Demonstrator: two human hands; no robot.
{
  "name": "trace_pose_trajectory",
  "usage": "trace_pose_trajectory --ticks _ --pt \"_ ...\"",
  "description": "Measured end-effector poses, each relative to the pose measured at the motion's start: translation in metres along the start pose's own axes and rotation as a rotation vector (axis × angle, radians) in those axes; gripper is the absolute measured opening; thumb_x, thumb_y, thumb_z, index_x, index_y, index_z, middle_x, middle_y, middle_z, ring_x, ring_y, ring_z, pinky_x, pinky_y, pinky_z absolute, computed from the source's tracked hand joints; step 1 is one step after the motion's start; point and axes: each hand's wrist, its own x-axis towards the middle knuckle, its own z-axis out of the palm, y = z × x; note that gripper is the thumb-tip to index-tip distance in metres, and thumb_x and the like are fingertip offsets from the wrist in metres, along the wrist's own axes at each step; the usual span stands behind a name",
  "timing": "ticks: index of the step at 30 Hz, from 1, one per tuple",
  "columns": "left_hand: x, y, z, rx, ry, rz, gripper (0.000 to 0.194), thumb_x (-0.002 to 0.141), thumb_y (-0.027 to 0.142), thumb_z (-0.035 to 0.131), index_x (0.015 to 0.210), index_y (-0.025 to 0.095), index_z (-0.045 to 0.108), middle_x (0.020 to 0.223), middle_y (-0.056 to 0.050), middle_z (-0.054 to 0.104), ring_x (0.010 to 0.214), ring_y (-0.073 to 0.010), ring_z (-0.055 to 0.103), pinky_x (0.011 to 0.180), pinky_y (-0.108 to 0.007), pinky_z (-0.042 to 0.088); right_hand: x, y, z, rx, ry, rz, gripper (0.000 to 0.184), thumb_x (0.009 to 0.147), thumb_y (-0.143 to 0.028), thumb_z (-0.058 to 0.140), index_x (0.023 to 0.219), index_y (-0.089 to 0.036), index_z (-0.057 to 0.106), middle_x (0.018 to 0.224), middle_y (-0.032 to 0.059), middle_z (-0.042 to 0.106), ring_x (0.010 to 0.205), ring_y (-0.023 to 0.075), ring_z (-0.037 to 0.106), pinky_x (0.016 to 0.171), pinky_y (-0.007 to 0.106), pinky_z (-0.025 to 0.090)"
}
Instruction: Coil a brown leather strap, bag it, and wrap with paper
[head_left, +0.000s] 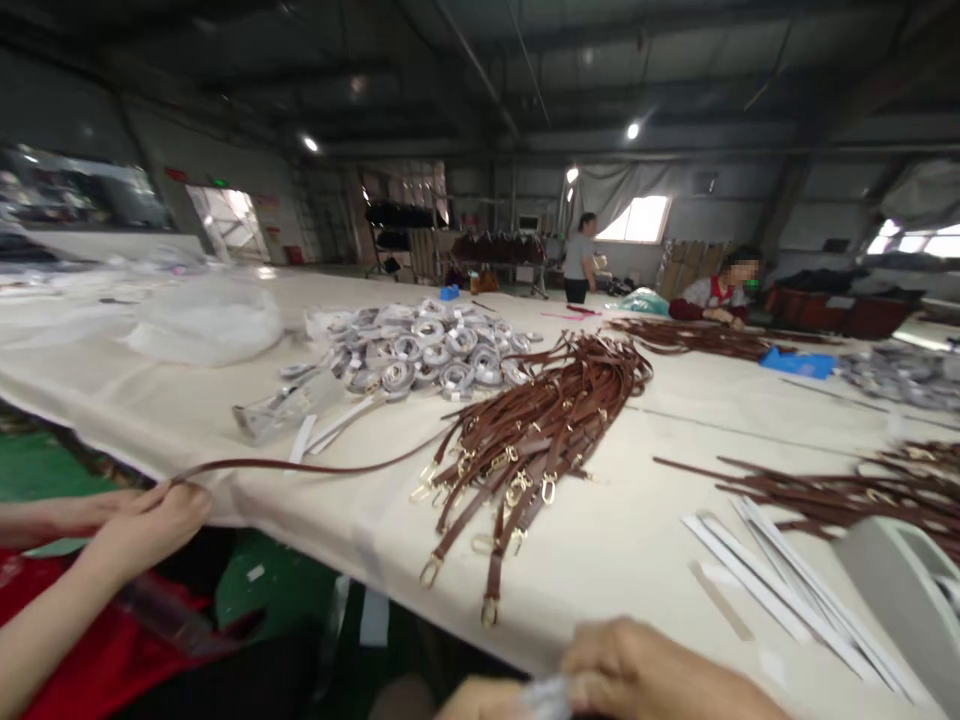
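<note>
At the bottom edge my right hand is closed, its fingertips against a small pale grey piece, blurred and partly out of view. My left hand meets the same piece from the other side; only a little of this hand shows. Beyond them on the table lies a heap of brown leather straps with gold-coloured clasps. Behind it is a pile of coiled straps in greyish wrapping.
To the left, a co-worker's hands hold one brown strap stretched from the heap. White strips and a grey device occupy the table's right. Another person leans over straps across the table. Clear plastic lies left.
</note>
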Motion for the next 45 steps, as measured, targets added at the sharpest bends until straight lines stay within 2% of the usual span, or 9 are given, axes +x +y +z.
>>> trace_pose_trajectory --ticks 4,12,21,28,31,35,39,42,45 --pt "0.003 -0.023 0.056 -0.191 -0.031 -0.057 0.058 0.081 0.067 0.058 0.071 0.011 0.073 0.035 0.003 0.045 0.029 -0.0062 0.037 0.045 -0.02 0.041 0.012 -0.002 -0.012 0.04 0.197 0.048 0.043 0.099 -0.052 0.043 0.08 -0.018 0.06 0.077 0.0009 0.06 0.073 0.0152 0.054 0.071 0.029 0.042" --pt "0.024 0.008 0.063 -0.843 0.053 0.008 0.045 0.071 0.053 0.079 0.059 0.01 0.07 0.029 0.012 0.026 0.027 -0.0019 0.029 0.052 -0.016 0.05 0.037 -0.02 0.03 0.631 0.458 -0.022 0.045 0.098 -0.064 0.036 0.082 -0.022 0.044 0.053 -0.0096 0.035 0.046 0.0089 0.03 0.044 0.022 0.024" --pt "0.038 0.003 0.083 -1.126 0.021 0.133 0.029 0.076 0.037 0.077 0.065 0.012 0.067 0.03 0.011 0.038 0.035 -0.0058 0.05 0.05 -0.014 0.05 0.041 -0.015 0.067 0.531 0.654 -0.054 0.052 0.1 -0.062 0.027 0.093 -0.02 0.055 0.076 0.0018 0.058 0.069 0.0155 0.053 0.063 0.028 0.041" --pt "0.048 0.002 0.09 -1.219 0.188 0.144 0.039 0.07 0.035 0.077 0.045 0.015 0.055 0.028 0.01 0.036 0.026 -0.0022 0.033 0.041 -0.014 0.043 0.043 -0.008 0.082 0.398 0.754 0.045 0.044 0.098 -0.062 0.033 0.098 -0.02 0.049 0.083 0.0048 0.066 0.078 0.0211 0.062 0.074 0.033 0.045" --pt "0.052 0.001 0.097 -1.164 0.275 0.119 0.055 0.064 0.043 0.077 0.032 0.019 0.039 0.024 0.006 0.031 0.029 -0.0056 0.039 0.039 -0.015 0.043 0.046 -0.005 0.083 0.276 0.808 0.1 0.037 0.099 -0.055 0.03 0.09 -0.022 0.046 0.078 0.0048 0.067 0.073 0.021 0.063 0.07 0.031 0.044" --pt "0.058 -0.004 0.102 -0.972 0.389 0.146 0.05 0.06 0.053 0.074 0.037 0.018 0.048 0.026 0.005 0.034 0.031 -0.0076 0.04 0.038 -0.016 0.04 0.045 -0.001 0.072 0.042 0.807 0.15 0.026 0.1 -0.041 0.03 0.091 -0.022 0.046 0.075 0.0041 0.069 0.064 0.02 0.065 0.06 0.028 0.039" --pt "0.066 -0.005 0.089 -0.685 0.476 0.25 0.03 0.064 0.047 0.074 0.063 0.018 0.068 0.058 0.002 0.067 0.056 -0.0139 0.061 0.057 -0.022 0.053 0.043 0.015 0.047 -0.473 0.805 0.166 0.016 0.097 -0.025 0.031 0.093 -0.02 0.046 0.065 0.0021 0.068 0.053 0.0201 0.064 0.051 0.029 0.029" --pt "0.076 0.01 0.064 -0.488 0.379 0.246 0.034 0.068 0.038 0.078 0.094 0.017 0.074 0.096 -0.004 0.076 0.089 -0.0213 0.068 0.078 -0.027 0.054 0.044 0.033 0.024 -0.825 0.788 0.129 0.008 0.092 -0.025 0.041 0.092 -0.019 0.047 0.063 0.0042 0.067 0.052 0.0216 0.062 0.049 0.031 0.023" --pt "0.092 0.036 0.043 0.113 0.158 0.293 0.042 0.09 0.046 0.056 0.119 0.017 0.067 0.118 -0.009 0.07 0.109 -0.0246 0.062 0.095 -0.031 0.046 0.049 0.05 0.002 -0.951 0.739 0.074 0.012 0.091 -0.03 0.049 0.089 -0.018 0.048 0.068 0.0075 0.067 0.055 0.022 0.061 0.05 0.032 0.022"
